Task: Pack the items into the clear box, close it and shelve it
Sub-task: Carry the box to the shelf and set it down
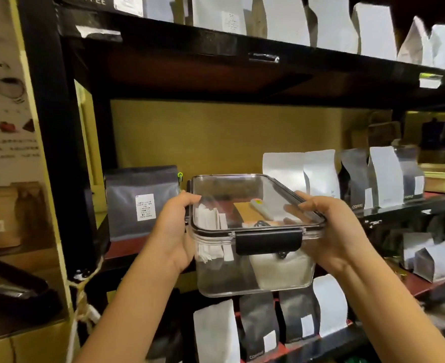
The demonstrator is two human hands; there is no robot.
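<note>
Shelving: a black metal rack point(59, 127) is seen filling the view, with several tiers against a yellow back wall point(216, 134).
Upper tier: white pouches point(331, 22) are stood in a row along it.
Middle tier: a dark grey pouch point(141, 203) with a white label is stood at the left; white and grey pouches point(384, 176) are lined up at the right; a bare stretch is left between them.
Lower tier: black and white pouches point(258, 326) are stood upright, some printed "COFFEE".
Left side: a printed poster point(4, 106) is fixed to the wall, and brown paper bags point(17, 213) are placed below it.
Clear box point(253, 258): it is held in the air in front of the middle tier, level with the bare stretch, and is not rested on any shelf.
Lid point(242, 195): it is seated on the box; the black latch point(268, 242) on the near side is folded down.
Contents: white paper sachets point(211, 221) are seen at the left, a tan card point(247, 210) in the middle and a white bag point(281, 268) low at the right; the rest cannot be made out.
Left hand point(174, 231): it is wrapped round the box's left end, thumb over the lid rim.
Right hand point(331, 231): it is clasped on the right end, fingers laid over the lid edge.
</note>
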